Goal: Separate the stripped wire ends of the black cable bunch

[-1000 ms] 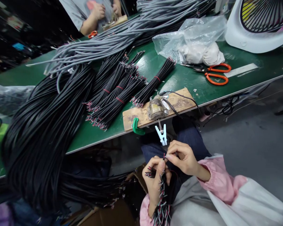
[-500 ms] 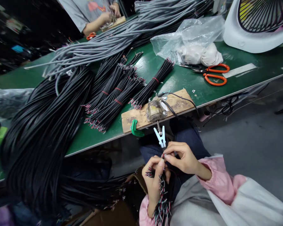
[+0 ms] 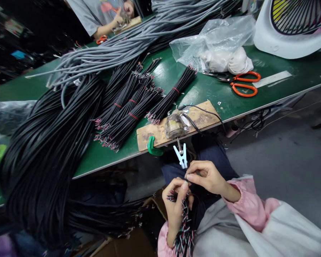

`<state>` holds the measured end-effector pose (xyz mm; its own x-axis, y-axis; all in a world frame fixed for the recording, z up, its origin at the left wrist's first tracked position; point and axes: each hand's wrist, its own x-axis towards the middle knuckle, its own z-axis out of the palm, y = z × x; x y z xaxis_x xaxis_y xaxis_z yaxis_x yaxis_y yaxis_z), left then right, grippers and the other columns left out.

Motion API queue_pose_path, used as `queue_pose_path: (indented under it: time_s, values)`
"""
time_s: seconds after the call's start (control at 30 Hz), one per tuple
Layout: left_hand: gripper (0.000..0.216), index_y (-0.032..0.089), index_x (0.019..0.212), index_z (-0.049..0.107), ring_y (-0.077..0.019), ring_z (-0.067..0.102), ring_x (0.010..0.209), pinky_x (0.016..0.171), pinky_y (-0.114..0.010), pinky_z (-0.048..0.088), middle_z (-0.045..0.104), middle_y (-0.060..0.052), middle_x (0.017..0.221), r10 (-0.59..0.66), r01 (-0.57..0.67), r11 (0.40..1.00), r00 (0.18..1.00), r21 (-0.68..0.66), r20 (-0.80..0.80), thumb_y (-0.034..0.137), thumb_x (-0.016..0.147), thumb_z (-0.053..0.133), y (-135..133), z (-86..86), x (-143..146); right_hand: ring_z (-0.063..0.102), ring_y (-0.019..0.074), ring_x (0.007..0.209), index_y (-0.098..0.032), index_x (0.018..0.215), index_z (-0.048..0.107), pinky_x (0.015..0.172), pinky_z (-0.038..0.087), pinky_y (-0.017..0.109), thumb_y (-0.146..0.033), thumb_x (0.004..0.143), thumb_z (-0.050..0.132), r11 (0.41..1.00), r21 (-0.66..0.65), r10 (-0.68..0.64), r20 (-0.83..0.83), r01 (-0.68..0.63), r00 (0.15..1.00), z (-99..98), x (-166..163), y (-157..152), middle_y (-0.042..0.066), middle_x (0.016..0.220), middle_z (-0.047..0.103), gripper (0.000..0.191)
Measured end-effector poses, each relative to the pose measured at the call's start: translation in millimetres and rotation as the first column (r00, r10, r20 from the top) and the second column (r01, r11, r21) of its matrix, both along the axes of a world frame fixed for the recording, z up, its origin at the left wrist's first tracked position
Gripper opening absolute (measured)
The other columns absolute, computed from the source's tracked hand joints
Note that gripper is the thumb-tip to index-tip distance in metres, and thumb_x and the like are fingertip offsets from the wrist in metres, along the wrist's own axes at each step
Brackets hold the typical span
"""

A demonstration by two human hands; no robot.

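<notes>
My left hand [image 3: 174, 201] is closed around a bunch of thin black cables [image 3: 185, 237] whose bared ends show red, white and green wires. Its thumb and forefinger pinch one cable at the top. Just above that thumb, my right hand [image 3: 206, 176] has its fingertips pinched together at the tip of this cable; the fingers mostly hide the wire end there. Slightly above both hands, a light blue clothespin [image 3: 181, 156] is fixed to the shaft of a small taped motor [image 3: 175, 125]. The motor sits on a wooden board [image 3: 147, 135] at the table edge.
A green clamp [image 3: 153, 146] grips the board. Tied black cable bundles [image 3: 135, 110], long grey cables [image 3: 117, 48] and orange-handled scissors [image 3: 244, 84] lie on the green table [image 3: 230, 105]. A plastic bag [image 3: 211, 35] and white fan [image 3: 267, 39] stand behind. Another person's hands [image 3: 120, 16] work opposite.
My right fingertips have shifted slightly up, and the red and white wires seen between them before are now hidden. My left hand keeps its hold on the cables.
</notes>
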<state>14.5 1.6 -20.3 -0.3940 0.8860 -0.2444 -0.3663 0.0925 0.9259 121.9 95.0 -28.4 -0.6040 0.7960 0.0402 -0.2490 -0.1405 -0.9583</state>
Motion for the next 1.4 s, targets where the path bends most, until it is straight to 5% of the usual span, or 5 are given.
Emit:
queue_pose_path:
  time_s: [0.23,0.53,0.83,1.03,1.4]
  values:
    - [0.019,0.016,0.07,0.061,-0.0035,0.043,0.029,0.031,-0.013,0.028,0.05,0.006,0.05,0.031,-0.031,0.999,1.0,-0.006,0.0,0.029,0.083,0.065,1,2.8,0,0.058,0.0132,0.068,-0.012,0.083,0.07,0.061,0.045,0.024,-0.024,0.084,0.062,0.999,0.016,0.028,-0.008,-0.028,1.0,-0.6,0,0,0.005,0.075,0.062,0.014]
    - [0.023,0.017,0.066,0.061,-0.0017,0.036,0.022,0.032,-0.012,0.027,0.045,0.009,0.036,0.18,-0.182,0.983,0.981,0.028,0.066,0.033,0.081,0.067,5,5.0,9,0.045,0.0092,0.054,-0.013,0.074,0.066,0.052,0.037,0.022,-0.007,0.076,0.06,0.892,0.4,-0.249,0.049,0.21,0.967,0.0,-9,-12,-0.001,0.061,0.052,0.009]
    - [0.023,0.017,0.067,0.06,-0.0029,0.04,0.024,0.03,-0.012,0.026,0.047,0.008,0.043,0.085,-0.086,0.996,0.994,0.009,0.067,0.032,0.082,0.066,2,9.7,5,0.054,0.0118,0.065,-0.014,0.089,0.071,0.059,0.043,0.024,-0.018,0.08,0.065,0.991,0.114,-0.063,-0.015,0.064,0.998,-1.1,-5,-5,0.004,0.076,0.061,0.011]
    - [0.023,0.017,0.066,0.056,-0.0032,0.039,0.028,0.03,-0.014,0.027,0.046,0.007,0.051,-0.015,0.015,1.0,1.0,-0.006,-0.007,0.028,0.084,0.064,-1,5.0,6,0.051,0.0111,0.061,-0.013,0.071,0.065,0.055,0.04,0.024,-0.03,0.083,0.065,1.0,-0.026,-0.005,-0.082,0.003,0.997,-0.4,-4,-5,0.001,0.069,0.055,0.02]
    - [0.024,0.016,0.064,0.055,-0.0039,0.038,0.031,0.032,-0.015,0.028,0.043,0.008,0.05,-0.058,0.051,0.996,0.994,-0.068,-0.095,0.026,0.083,0.064,-7,4.0,2,0.044,0.0111,0.057,-0.015,0.064,0.056,0.054,0.034,0.026,-0.026,0.088,0.058,0.962,0.242,-0.159,0.108,0.129,0.981,5.3,-3,-10,0.0,0.062,0.05,0.026]
